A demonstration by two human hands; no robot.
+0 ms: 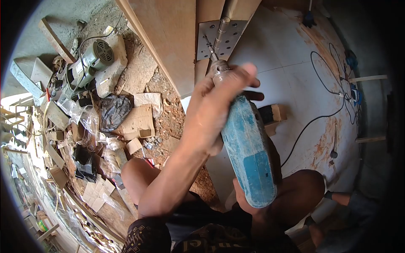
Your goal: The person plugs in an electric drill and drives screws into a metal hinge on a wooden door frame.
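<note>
My left hand (206,111) is closed around the front of a worn blue power drill (242,130), just behind its metal chuck (219,66). Its fingertips are slightly blurred. From the chuck, a thin bit (211,47) reaches to a metal hinge (230,36) with several holes or screws, fixed at the wooden panel's edge. Whether the tip touches the hinge is hard to see. Under the drill's rear end a patch of skin shows; I cannot tell whether it belongs to my right hand or my leg. The drill's handle is hidden beneath its body.
A wooden panel (168,38) stands ahead. At left, a grey motor-driven machine (95,59) sits among rubble, cardboard (137,122) and plastic bags (114,111). A black cable (301,133) crosses the pale floor at right. Another person's limbs (337,197) show at lower right.
</note>
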